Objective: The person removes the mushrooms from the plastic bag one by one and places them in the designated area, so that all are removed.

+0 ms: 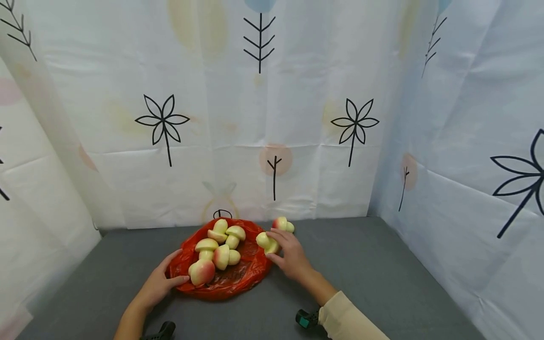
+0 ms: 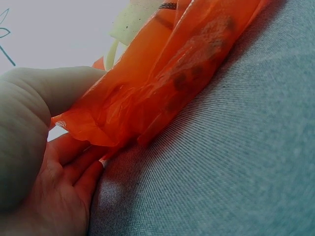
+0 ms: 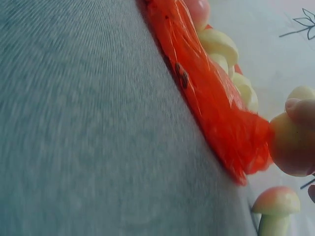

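A red plastic bag [image 1: 260,271] lies spread open, its rim rolled down, with several toy mushrooms [image 1: 201,272] inside, pale yellow with pink-tinged caps. My left hand [image 1: 158,285] pinches the bag's left rim, thumb over the inner side and fingers underneath, as the left wrist view shows. At the bag's right rim, my right hand [image 1: 294,255] holds another mushroom [image 1: 264,242] between thumb and fingers. That held mushroom [image 3: 290,147] appears in the right wrist view just beyond the bag's edge. One more mushroom [image 1: 282,224] sits on the table behind my right hand.
The grey cloth-covered table [image 1: 361,283] extends to both sides. White patterned curtains [image 1: 297,118] hang behind it and along the left and right. Dark wrist straps with devices [image 1: 307,319] are on both my forearms.
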`<state>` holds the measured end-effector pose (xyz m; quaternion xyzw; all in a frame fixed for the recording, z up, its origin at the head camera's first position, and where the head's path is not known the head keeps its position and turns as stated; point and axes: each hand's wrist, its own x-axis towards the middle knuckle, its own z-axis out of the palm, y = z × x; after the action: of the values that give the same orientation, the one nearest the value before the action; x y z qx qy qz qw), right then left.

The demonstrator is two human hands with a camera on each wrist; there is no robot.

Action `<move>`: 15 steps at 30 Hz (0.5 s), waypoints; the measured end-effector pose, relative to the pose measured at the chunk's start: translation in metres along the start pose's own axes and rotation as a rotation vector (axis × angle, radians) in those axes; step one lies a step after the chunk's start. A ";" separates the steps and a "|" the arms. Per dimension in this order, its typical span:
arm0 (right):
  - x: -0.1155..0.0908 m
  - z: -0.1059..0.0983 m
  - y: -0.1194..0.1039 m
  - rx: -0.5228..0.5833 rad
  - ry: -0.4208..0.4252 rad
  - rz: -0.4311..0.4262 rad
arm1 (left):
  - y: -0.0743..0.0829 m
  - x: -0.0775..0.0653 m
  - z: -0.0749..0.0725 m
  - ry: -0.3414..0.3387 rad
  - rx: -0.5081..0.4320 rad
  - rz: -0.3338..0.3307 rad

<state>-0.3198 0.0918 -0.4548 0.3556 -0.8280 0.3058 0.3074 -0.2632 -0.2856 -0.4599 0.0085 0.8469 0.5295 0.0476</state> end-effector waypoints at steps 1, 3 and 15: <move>-0.001 -0.001 0.002 0.005 0.002 0.003 | 0.000 0.000 0.000 0.001 0.006 -0.005; -0.004 -0.004 0.005 0.017 0.003 0.012 | -0.001 0.000 0.000 0.001 0.013 -0.010; -0.024 -0.020 0.024 0.005 -0.069 0.099 | -0.003 0.001 0.000 0.009 0.012 0.001</move>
<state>-0.3198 0.1294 -0.4665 0.3253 -0.8539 0.3104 0.2622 -0.2644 -0.2864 -0.4627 0.0069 0.8504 0.5243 0.0433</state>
